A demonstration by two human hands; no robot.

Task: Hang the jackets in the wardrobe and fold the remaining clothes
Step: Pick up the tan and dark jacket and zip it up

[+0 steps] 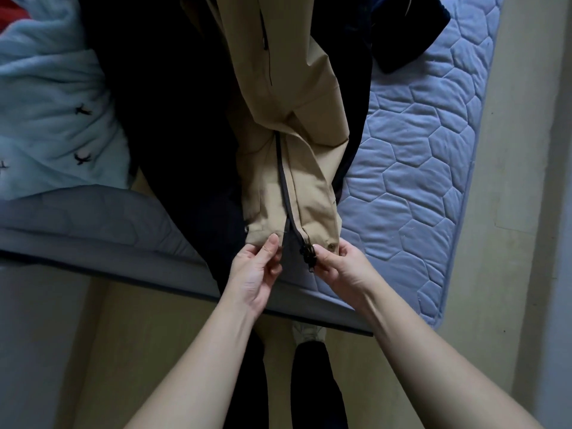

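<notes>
The tan jacket lies lengthwise on the bed over dark clothes, its hem at the near edge, where the left hand pinches the left hem corner and the right hand pinches the zipper pull on the right side.

Home bedroom, quilted mattress, blanket

one tan jacket — one mattress — two hands: left hand, right hand
</notes>
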